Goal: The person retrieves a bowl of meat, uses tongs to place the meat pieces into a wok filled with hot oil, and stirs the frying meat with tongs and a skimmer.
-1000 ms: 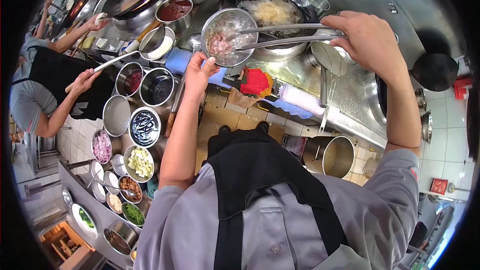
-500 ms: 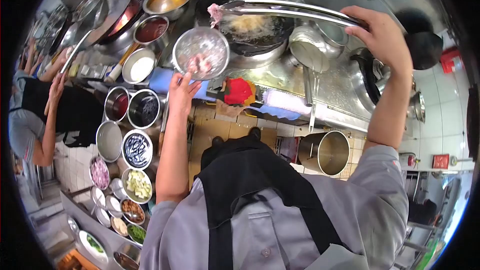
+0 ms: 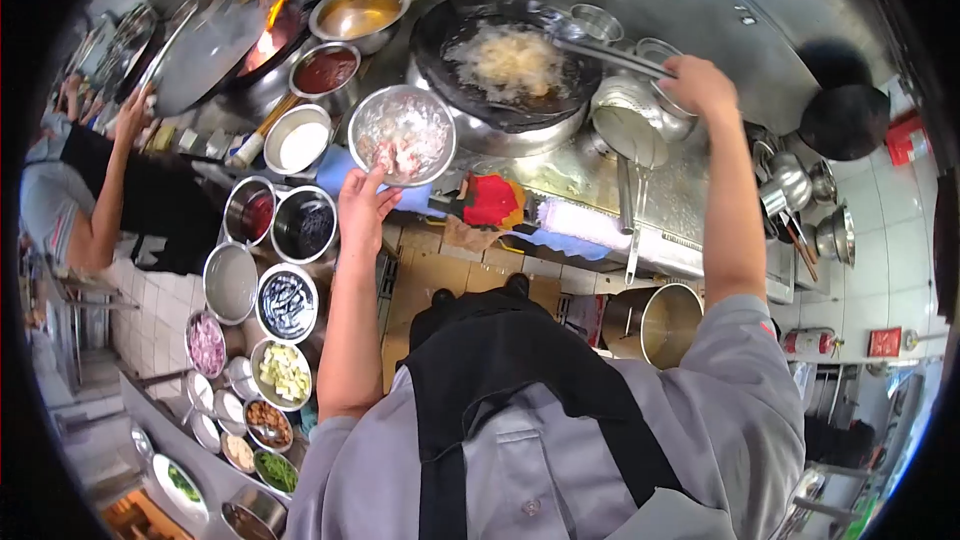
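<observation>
My left hand grips the rim of a metal bowl, its thumb over the edge. Raw pinkish meat pieces with a whitish coating lie inside. The bowl is held at the near left of a black wok, where oil bubbles around a pale golden frying mass. My right hand is closed round metal tongs, which reach over the wok's right rim. Their tips, near the wok's far right side, are blurred.
Bowls of sauce and yellowish liquid stand left of the wok. A strainer and ladle lie at its right. Pots and ingredient bowls line the left. A co-worker's arm tends another wok with flames.
The tongs have swung right from the wok's left side, and the meat piece in their tips is gone from them. My right hand has lowered slightly; the bowl stays in my left hand.
</observation>
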`<state>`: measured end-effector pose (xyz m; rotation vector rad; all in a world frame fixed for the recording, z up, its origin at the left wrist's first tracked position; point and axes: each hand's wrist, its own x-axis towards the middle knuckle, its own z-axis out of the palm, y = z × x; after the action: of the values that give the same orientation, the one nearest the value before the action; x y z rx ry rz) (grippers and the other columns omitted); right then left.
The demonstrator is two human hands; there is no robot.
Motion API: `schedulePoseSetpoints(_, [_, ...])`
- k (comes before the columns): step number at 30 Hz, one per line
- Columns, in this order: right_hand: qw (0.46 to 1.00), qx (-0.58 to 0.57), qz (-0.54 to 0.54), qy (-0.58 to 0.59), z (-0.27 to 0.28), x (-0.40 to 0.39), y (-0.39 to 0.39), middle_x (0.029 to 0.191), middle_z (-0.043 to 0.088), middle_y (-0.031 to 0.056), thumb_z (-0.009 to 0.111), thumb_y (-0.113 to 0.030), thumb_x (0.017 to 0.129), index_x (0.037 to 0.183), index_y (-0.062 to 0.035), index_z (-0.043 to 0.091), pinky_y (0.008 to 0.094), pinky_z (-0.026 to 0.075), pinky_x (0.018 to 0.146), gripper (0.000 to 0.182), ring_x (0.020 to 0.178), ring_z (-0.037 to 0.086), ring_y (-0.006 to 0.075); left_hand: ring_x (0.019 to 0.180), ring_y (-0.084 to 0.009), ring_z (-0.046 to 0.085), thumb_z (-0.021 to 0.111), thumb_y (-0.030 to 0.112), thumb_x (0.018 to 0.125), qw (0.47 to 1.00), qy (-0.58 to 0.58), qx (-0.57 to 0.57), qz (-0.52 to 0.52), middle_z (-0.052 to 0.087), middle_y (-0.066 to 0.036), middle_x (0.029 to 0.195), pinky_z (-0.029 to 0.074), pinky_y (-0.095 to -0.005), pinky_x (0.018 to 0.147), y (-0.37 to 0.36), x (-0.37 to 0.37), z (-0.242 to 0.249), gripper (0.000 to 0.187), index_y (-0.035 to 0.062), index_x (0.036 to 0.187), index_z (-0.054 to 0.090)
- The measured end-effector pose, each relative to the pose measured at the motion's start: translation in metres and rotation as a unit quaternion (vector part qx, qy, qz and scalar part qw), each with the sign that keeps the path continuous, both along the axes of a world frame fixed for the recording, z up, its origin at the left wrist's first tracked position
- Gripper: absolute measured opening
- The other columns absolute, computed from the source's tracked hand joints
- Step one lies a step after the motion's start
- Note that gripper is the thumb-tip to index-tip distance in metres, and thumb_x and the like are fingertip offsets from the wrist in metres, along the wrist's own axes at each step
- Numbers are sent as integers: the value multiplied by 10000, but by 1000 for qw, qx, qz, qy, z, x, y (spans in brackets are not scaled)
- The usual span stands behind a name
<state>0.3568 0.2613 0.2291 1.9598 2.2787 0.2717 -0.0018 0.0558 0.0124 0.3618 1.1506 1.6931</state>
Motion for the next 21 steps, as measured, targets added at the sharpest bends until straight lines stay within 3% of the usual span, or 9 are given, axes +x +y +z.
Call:
schedulePoseSetpoints(4, [989, 69, 123, 36, 48, -27, -49, 968, 628, 96, 598, -297, 786, 1084, -174, 581, 384, 462, 744, 324, 910, 583, 289, 691, -161, 596, 567, 153, 856, 998, 65, 0, -20, 563, -50, 840, 495, -268, 628, -4, -12, -15, 144, 83, 804, 452])
schedulePoseSetpoints(7, [979, 44, 194, 48, 74, -56, -100, 916, 625, 86, 602, -239, 775, 1047, -167, 587, 393, 459, 704, 282, 864, 580, 303, 642, -117, 571, 562, 129, 859, 994, 106, 4, -30, 558, -19, 761, 488, -245, 620, -4, -15, -16, 131, 83, 791, 460])
schedulePoseSetpoints(9, [943, 68, 324, -15, 79, -67, -121, 843, 600, 65, 632, -193, 736, 1018, -161, 592, 394, 456, 654, 287, 791, 581, 299, 643, -112, 568, 562, 143, 862, 991, 128, 5, -44, 556, -11, 752, 489, -247, 629, -5, -16, -14, 127, 89, 792, 470])
schedulePoseSetpoints(15, [902, 116, 412, -61, 74, -86, -146, 768, 546, 55, 671, -168, 675, 1003, -161, 595, 364, 447, 574, 337, 705, 583, 256, 614, -88, 545, 572, 131, 850, 971, 212, 15, -108, 528, 9, 653, 405, -214, 538, -2, -12, 6, 144, 96, 758, 468])
schedulePoseSetpoints(21, [893, 118, 419, -117, 77, -84, -145, 714, 532, 49, 642, -163, 697, 985, -163, 591, 364, 438, 551, 293, 674, 576, 251, 618, -92, 549, 569, 144, 857, 974, 177, 17, -141, 536, 9, 677, 420, -220, 556, -1, -10, 12, 146, 104, 767, 461])
